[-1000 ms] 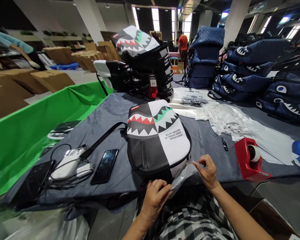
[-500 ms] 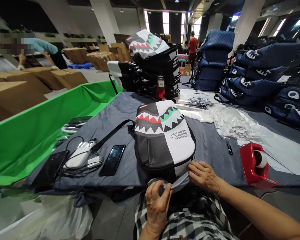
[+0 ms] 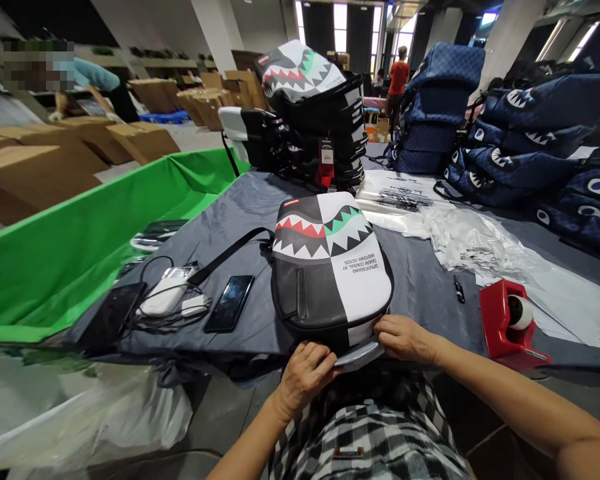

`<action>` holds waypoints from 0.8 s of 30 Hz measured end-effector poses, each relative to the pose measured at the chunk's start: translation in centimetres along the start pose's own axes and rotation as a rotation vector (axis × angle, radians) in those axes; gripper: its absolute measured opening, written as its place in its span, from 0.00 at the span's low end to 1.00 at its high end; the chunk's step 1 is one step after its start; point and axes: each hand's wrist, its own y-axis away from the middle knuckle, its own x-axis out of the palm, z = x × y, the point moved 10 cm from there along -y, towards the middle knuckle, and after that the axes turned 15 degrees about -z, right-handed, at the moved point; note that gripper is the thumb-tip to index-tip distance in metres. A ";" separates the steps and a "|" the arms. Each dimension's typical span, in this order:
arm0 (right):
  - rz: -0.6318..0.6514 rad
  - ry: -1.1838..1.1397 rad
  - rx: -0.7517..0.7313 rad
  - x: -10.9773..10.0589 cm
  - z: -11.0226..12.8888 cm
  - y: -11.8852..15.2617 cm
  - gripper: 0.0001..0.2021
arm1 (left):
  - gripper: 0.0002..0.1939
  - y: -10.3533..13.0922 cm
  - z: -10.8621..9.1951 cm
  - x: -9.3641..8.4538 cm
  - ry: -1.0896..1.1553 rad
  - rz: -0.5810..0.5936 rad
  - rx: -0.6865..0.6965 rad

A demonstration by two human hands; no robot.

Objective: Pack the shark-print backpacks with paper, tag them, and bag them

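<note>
A black-and-white backpack (image 3: 307, 293) with a shark-mouth print lies on the cloth-covered table (image 3: 250, 193), its near end at the table's front edge. Below that end shows a strip of shiny grey material (image 3: 357, 357); whether it is lining or a separate sheet I cannot tell. My left hand (image 3: 305, 373) is closed on the strip's left end, thumb toward the right. At the other end my right hand (image 3: 405, 339) pinches it beside the bag's lower right corner. Both sets of fingertips are partly hidden. The bag's black strap (image 3: 230, 255) stretches out to the left.
On the left lie a phone (image 3: 230, 303) and a white device with cables (image 3: 165, 293). A red tape dispenser (image 3: 505, 327) and clear plastic bags (image 3: 480, 243) are on the right. Stacked backpacks (image 3: 325, 127) stand behind, blue ones (image 3: 435, 107) farther right. A person bends over cartons (image 3: 45, 167).
My left hand has moved up to the bag's near edge, its fingers more closed. The grey strip is raised and drawn straighter between both hands. The view has shifted slightly.
</note>
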 end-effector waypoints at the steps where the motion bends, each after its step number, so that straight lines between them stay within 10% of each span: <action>1: 0.021 0.009 -0.001 0.2 -0.1 -0.1 0.08 | 0.06 0.0 0.0 0.1 0.022 0.019 0.007; 8: 0.155 -0.050 0.000 -0.2 -0.2 -2.9 0.11 | 0.06 -1.3 1.0 0.2 0.126 0.233 -0.052; 15: -0.016 -0.053 0.108 -6.0 -2.0 -9.4 0.20 | 0.16 -9.5 2.9 -3.6 0.233 0.460 -0.151; 24: -0.297 0.176 0.046 -10.5 -1.5 -12.2 0.15 | 0.09 -14.8 0.9 -6.3 -0.235 0.101 0.232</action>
